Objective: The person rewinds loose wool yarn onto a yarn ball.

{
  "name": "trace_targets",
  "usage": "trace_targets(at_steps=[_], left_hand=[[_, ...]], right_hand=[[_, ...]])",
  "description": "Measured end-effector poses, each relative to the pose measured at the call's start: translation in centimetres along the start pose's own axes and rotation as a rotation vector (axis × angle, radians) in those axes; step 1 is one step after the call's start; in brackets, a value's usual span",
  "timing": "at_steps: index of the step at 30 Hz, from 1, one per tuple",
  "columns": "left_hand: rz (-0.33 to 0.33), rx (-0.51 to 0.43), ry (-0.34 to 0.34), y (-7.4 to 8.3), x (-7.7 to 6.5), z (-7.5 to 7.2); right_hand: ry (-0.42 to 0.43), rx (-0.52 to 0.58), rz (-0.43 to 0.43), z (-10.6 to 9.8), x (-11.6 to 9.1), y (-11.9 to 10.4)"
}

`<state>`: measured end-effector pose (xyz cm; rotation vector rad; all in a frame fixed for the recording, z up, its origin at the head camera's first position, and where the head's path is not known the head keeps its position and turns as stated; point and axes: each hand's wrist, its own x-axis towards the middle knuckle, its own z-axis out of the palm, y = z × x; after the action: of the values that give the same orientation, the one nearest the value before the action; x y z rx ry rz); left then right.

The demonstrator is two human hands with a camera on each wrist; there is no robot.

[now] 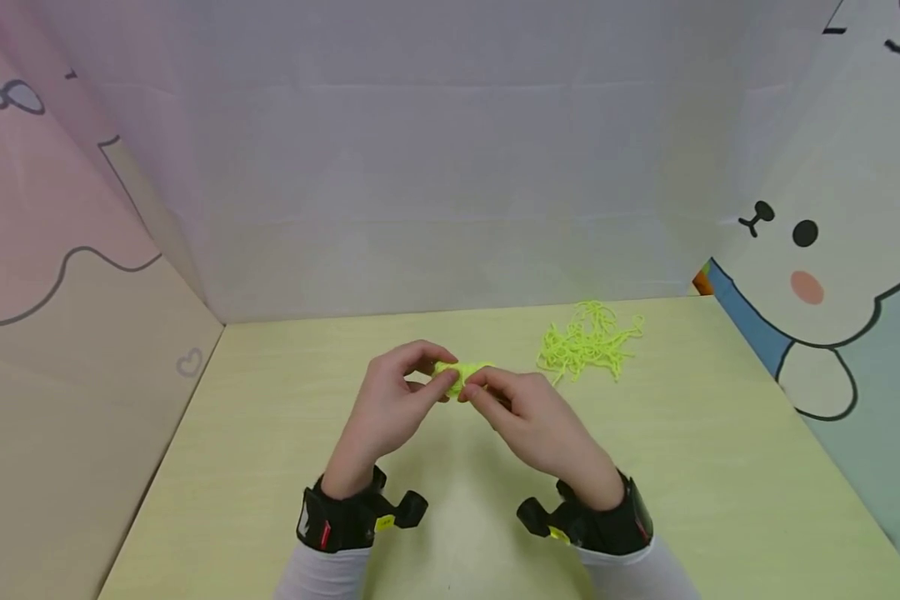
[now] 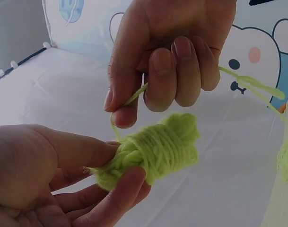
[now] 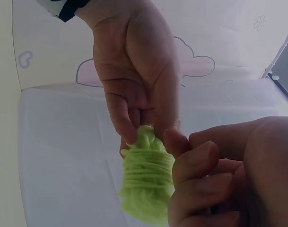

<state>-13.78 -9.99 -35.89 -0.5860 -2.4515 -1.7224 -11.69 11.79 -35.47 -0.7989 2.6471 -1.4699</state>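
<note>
A small bundle of neon yellow-green yarn [image 2: 165,146], wound round its middle with many turns, is held up above the table. My left hand [image 1: 393,404] pinches one end of the bundle between thumb and fingers. Just beside it, my right hand [image 1: 536,421] pinches the yarn strand [image 2: 136,96] between thumb and index finger, its other fingers curled. From the bundle the strand runs up through the right hand and out past its far side. In the right wrist view the wound bundle [image 3: 146,177] hangs below the left fingers, partly covered by the right hand.
A loose, tangled heap of the same yarn [image 1: 588,342] lies on the pale table [image 1: 270,400] at the back right. A white sheet [image 1: 450,167] stands behind the table, with cartoon-printed panels [image 1: 817,275] at the sides.
</note>
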Motion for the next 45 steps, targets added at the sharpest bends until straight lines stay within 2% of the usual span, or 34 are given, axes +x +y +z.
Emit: trace_targets(at_steps=[4, 7, 11, 18, 23, 33, 40, 45], left_hand=[[0.003, -0.012, 0.078, 0.2, 0.0, 0.1], [0.000, -0.078, 0.109, 0.3, 0.0, 0.2], [-0.007, -0.172, 0.138, 0.5, 0.1, 0.2], [-0.003, -0.259, 0.151, 0.8, 0.1, 0.0], [0.001, -0.299, 0.124, 1.0, 0.1, -0.2], [-0.006, -0.219, 0.048, 1.1, -0.1, -0.7], [-0.009, -0.145, -0.097, 1.1, -0.4, -1.1], [0.005, -0.071, -0.204, 1.1, -0.5, -1.3]], right_hand=[[-0.017, -0.012, 0.001, 0.4, 0.0, -0.1], [-0.031, -0.024, -0.005, 0.7, 0.0, -0.1], [-0.038, -0.045, -0.019, 0.9, 0.2, 0.0], [-0.054, -0.037, -0.041, 1.1, 0.5, 0.2], [-0.067, -0.029, -0.036, 1.0, 0.8, 0.5], [-0.092, 0.033, 0.068, 0.2, 0.9, 1.5], [-0.093, -0.058, 0.096, -0.9, 0.8, 1.9], [-0.066, -0.042, 0.103, -1.5, 0.7, 1.7]])
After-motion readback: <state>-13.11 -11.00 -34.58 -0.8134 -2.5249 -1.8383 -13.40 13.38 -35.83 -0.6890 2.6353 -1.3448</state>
